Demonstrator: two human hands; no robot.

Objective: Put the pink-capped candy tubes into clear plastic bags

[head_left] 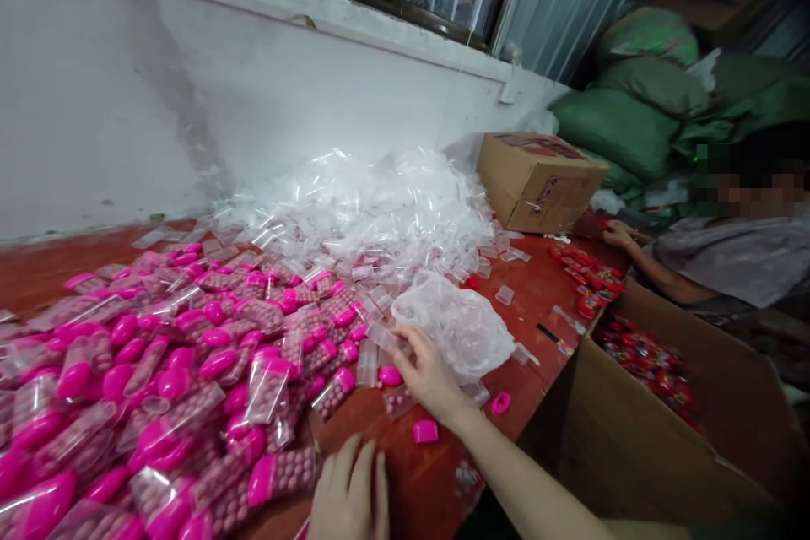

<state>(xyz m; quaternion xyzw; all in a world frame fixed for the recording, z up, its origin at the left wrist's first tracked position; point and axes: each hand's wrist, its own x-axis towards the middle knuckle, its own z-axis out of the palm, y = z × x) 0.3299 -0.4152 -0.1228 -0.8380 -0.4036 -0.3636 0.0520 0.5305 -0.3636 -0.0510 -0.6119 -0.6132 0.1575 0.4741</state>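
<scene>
My right hand reaches onto the red table and pinches a small clear plastic tube beside a crumpled clear bag. My left hand rests at the table's near edge with its fingers together and flat, next to bagged pink-capped tubes of pink balls. Loose pink caps lie near my right wrist.
A big heap of bagged pink tubes covers the left of the table. A pile of clear empty tubes lies by the white wall. A closed cardboard box stands at the back right. Another person sits right, behind an open carton of red items.
</scene>
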